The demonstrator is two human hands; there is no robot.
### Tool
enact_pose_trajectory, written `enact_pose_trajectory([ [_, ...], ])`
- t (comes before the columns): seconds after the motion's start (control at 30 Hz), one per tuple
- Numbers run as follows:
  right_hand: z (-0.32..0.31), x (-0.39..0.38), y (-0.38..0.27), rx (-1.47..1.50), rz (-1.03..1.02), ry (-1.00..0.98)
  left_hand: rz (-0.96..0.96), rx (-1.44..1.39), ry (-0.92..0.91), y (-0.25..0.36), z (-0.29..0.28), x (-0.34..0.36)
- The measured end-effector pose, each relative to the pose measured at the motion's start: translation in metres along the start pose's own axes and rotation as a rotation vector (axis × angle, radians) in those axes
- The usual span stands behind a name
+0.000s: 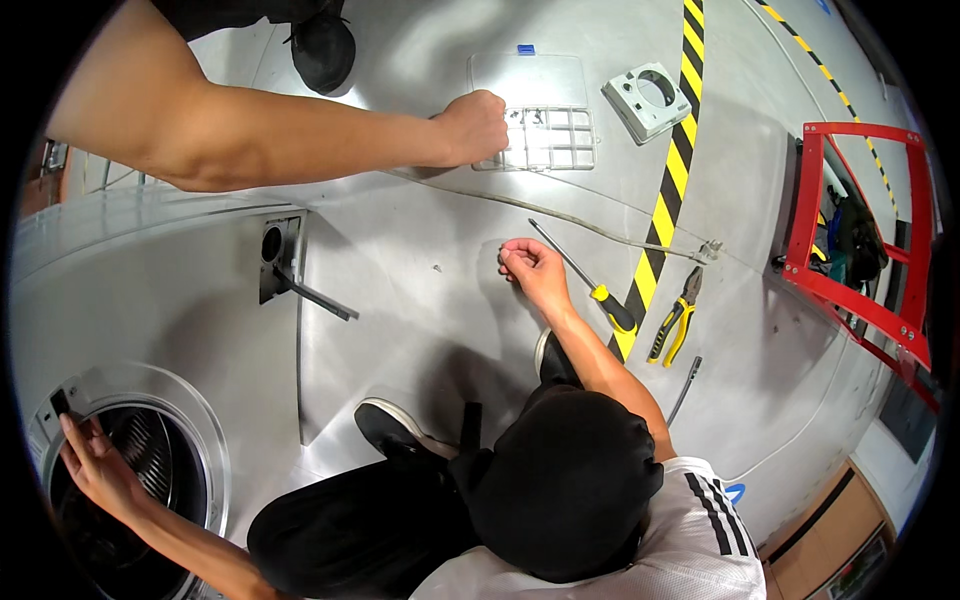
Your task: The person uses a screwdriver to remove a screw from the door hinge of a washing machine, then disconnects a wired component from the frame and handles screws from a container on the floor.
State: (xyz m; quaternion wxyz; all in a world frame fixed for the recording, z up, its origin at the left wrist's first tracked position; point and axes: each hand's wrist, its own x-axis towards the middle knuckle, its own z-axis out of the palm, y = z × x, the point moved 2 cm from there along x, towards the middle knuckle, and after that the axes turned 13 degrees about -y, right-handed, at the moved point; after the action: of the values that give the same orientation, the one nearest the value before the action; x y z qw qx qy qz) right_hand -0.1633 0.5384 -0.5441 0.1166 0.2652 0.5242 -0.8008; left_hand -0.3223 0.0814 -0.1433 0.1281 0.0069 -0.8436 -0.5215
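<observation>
My left hand point(100, 470) reaches to the rim of a round, white-framed opening point(205, 440) in a large white appliance that looks like a front-loading washing machine. Its fingers are extended beside a dark slot point(60, 402) in the rim. Inside the opening is a dark ribbed drum point(150, 445). Over the grey floor, my right hand point(535, 268) has thumb and fingertips pinched together; a tiny dark bit shows at the tips, too small to name. Close to it lies a yellow-and-black screwdriver point(613, 305). Farther right are yellow-handled pliers point(675, 325).
A co-worker's hand point(475, 128) touches a clear compartment case point(550, 150). Beyond lie a grey-white housing point(645, 102) with a round hole and a cable point(560, 215). A dark rod point(320, 298) juts from the appliance. A red metal frame point(860, 290) stands right of striped tape point(663, 215).
</observation>
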Motion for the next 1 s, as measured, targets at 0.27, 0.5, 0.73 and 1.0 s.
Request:
enact_pose_trajectory([
  [0.27,-0.005,0.007,0.017,-0.05,-0.028,0.042,-0.001,0.002,-0.058,0.0,-0.005,0.002],
  [0.5,-0.003,0.004,0.015,-0.115,-0.031,0.055,0.021,-0.02,0.006,0.01,0.019,-0.005],
  [0.73,-0.004,0.003,0.015,-0.065,-0.054,0.058,0.006,-0.021,-0.055,0.002,0.001,0.0],
  [1.0,-0.004,0.002,0.013,-0.098,-0.037,0.063,0.013,-0.053,-0.037,0.001,0.003,-0.002],
])
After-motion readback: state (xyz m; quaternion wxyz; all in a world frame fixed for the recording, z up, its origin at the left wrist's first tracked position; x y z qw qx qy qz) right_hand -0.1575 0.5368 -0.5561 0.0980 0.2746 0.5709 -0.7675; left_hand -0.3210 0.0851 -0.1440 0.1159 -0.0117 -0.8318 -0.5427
